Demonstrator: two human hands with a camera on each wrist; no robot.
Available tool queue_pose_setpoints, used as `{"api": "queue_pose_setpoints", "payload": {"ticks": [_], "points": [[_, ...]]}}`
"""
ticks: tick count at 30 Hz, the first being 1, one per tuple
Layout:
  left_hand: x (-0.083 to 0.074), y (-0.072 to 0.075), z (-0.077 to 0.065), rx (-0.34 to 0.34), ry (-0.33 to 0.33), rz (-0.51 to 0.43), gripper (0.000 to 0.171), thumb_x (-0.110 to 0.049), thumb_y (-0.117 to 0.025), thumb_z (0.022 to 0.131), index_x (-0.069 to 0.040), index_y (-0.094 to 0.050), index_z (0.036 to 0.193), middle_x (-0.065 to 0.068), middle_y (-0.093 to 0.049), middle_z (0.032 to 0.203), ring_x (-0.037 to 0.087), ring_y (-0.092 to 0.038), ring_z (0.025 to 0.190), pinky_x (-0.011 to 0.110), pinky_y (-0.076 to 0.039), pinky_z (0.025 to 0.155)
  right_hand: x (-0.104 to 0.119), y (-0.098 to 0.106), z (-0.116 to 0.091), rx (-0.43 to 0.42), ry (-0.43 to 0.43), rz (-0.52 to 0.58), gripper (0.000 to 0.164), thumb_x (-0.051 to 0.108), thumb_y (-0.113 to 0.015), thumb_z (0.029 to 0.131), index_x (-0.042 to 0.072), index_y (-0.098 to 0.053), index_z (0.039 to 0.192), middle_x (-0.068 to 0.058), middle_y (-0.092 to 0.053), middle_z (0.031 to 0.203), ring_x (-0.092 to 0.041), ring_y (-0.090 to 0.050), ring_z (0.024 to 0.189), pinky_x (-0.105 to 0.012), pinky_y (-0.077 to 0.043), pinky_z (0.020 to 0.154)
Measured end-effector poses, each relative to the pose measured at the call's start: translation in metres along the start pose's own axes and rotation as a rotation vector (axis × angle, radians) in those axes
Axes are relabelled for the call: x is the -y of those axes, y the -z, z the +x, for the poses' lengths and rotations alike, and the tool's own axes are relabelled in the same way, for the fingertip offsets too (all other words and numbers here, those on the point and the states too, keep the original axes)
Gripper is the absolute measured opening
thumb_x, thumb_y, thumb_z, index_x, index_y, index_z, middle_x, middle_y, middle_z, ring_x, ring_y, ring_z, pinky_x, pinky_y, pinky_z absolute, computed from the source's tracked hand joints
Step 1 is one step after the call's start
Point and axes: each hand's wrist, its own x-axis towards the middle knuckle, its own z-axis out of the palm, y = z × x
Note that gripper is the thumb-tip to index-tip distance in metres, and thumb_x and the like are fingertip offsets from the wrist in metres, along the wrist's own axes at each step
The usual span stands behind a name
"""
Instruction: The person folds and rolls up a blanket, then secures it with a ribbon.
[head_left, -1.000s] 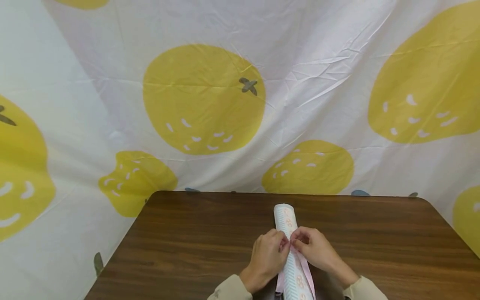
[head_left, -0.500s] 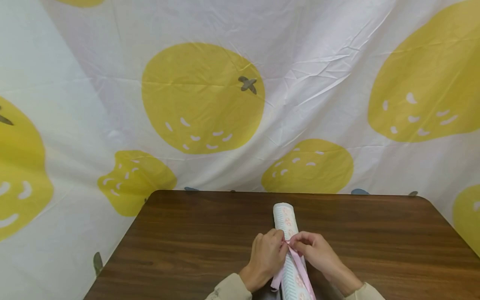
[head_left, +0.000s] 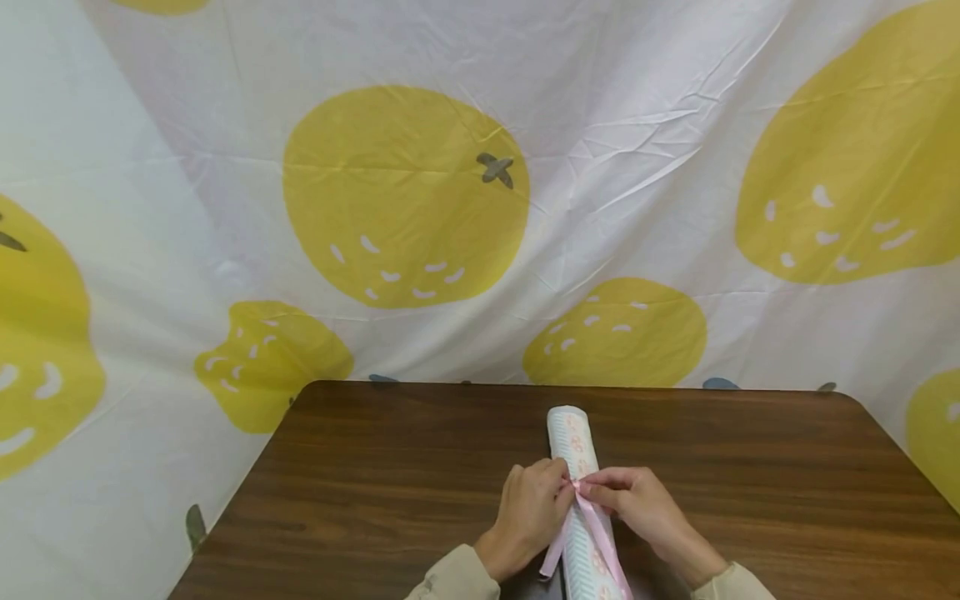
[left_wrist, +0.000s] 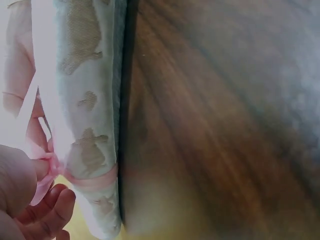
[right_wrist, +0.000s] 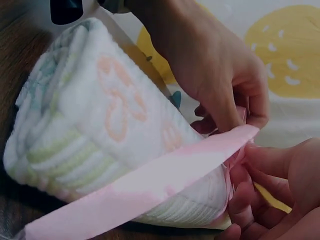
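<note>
A rolled towel [head_left: 572, 427], white with pale orange figures and a striped edge, lies lengthwise on the table between both hands. Around its middle runs a pink ribbon [left_wrist: 95, 181], gathered in a knot or loop on top; its exact form is hidden by fingers. My left hand [head_left: 528, 510] pinches the ribbon on the left side of the roll. From the right, my right hand [head_left: 643, 508] pinches it with thumb and fingertips, close to the left fingers. Two loose ribbon tails hang toward me, and the broad one [right_wrist: 140, 190] crosses the towel in the right wrist view.
The brown wood-grain table [head_left: 390, 475] extends to both sides and behind the roll. Behind its far edge hangs a white cloth [head_left: 637, 50] printed with yellow fruit. A dark device [right_wrist: 66, 11] sits at the left wrist in the right wrist view.
Both hands stay over the roll's middle. The ribbon tails now lie more spread, the left one swung outward to the left. My right hand has dipped slightly, its fingers straighter.
</note>
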Motion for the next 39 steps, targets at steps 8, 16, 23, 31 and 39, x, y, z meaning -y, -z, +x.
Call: {"api": "queue_pose_setpoints", "payload": {"ticks": [8, 16, 23, 31, 39], "points": [[0.006, 0.0043, 0.0013, 0.004, -0.008, -0.109, 0.019, -0.02, -0.079, 0.081, -0.016, -0.061, 0.074, -0.007, -0.062, 0.066, 0.003, -0.055, 0.056, 0.019, -0.038, 0.055, -0.0047, 0.0039, 0.002, 0.028, 0.033, 0.014, 0.022, 0.014, -0.069, 0.089, -0.004, -0.072, 0.101, 0.003, -0.062, 0.077, -0.011, -0.054, 0.071, -0.026, -0.045, 0.062], [0.0025, 0.0045, 0.0018, -0.004, -0.078, 0.027, 0.023, -0.021, -0.076, 0.079, -0.019, -0.055, 0.069, -0.01, -0.056, 0.061, 0.005, -0.054, 0.053, 0.02, -0.027, 0.057, -0.0009, -0.0003, -0.0011, 0.036, 0.057, -0.034, 0.017, 0.012, -0.073, 0.085, -0.001, -0.072, 0.096, 0.0, -0.064, 0.08, -0.009, -0.055, 0.073, -0.025, -0.046, 0.064], [0.0, 0.0027, 0.0038, -0.006, -0.156, 0.191, 0.024, -0.026, -0.076, 0.079, -0.019, -0.054, 0.07, -0.008, -0.06, 0.064, 0.008, -0.059, 0.058, 0.025, -0.029, 0.06, 0.0006, -0.0028, -0.0031, 0.041, 0.127, -0.055, 0.014, 0.01, -0.07, 0.088, -0.003, -0.069, 0.094, -0.002, -0.063, 0.08, -0.007, -0.055, 0.071, -0.022, -0.045, 0.064], [-0.0018, -0.0006, 0.004, 0.082, -0.141, 0.31, 0.021, -0.03, -0.073, 0.083, -0.019, -0.056, 0.078, -0.007, -0.063, 0.071, 0.009, -0.06, 0.062, 0.028, -0.03, 0.062, 0.0002, -0.0026, -0.0051, 0.095, 0.109, -0.029, 0.02, 0.011, -0.063, 0.093, -0.007, -0.068, 0.1, -0.005, -0.067, 0.09, -0.007, -0.056, 0.078, -0.022, -0.046, 0.067], [-0.0036, 0.0001, 0.0026, 0.119, -0.1, 0.298, 0.021, -0.027, -0.07, 0.088, -0.018, -0.051, 0.082, -0.008, -0.06, 0.068, 0.008, -0.058, 0.059, 0.026, -0.025, 0.061, 0.0009, -0.0012, -0.0021, 0.059, 0.011, 0.037, 0.022, 0.012, -0.065, 0.091, -0.008, -0.068, 0.1, 0.003, -0.061, 0.08, -0.008, -0.051, 0.068, -0.021, -0.043, 0.059]]}}
